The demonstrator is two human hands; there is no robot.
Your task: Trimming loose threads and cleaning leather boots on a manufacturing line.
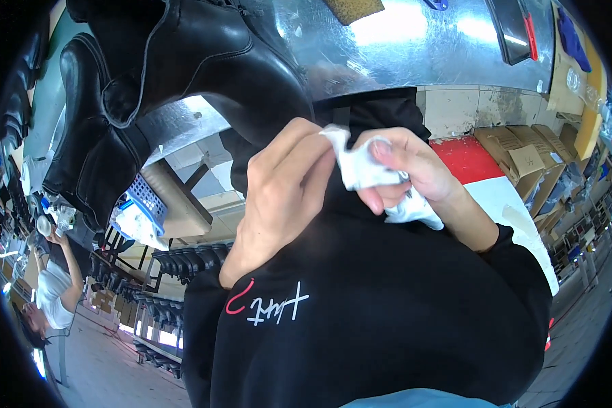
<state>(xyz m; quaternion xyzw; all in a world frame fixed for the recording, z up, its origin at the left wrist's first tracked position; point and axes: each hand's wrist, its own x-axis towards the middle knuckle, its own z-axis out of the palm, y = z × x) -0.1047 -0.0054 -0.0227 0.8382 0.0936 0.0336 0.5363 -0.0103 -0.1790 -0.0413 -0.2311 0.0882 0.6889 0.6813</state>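
Note:
A crumpled white cloth (365, 168) is gripped in my right hand (425, 166), the thumb pressed on top and a loose end hanging below the fingers. My left hand (275, 187) is closed beside it, its curled fingers meeting the upper corner of the cloth; the fingertips are partly hidden. Just beyond the left hand lies a glossy black leather boot (241, 78) on the metal tabletop. Another black boot (92, 146) is to its left, near the table edge. Both hands are in front of my black top, apart from the boots.
The shiny metal table (387, 61) holds a brown sponge pad (353, 8) and a dark flat object with a red-edged tool (529, 37). Cardboard boxes (523, 160) stand at right. At left are a blue basket (146, 200), racks of boots (190, 262) and another person (54, 285).

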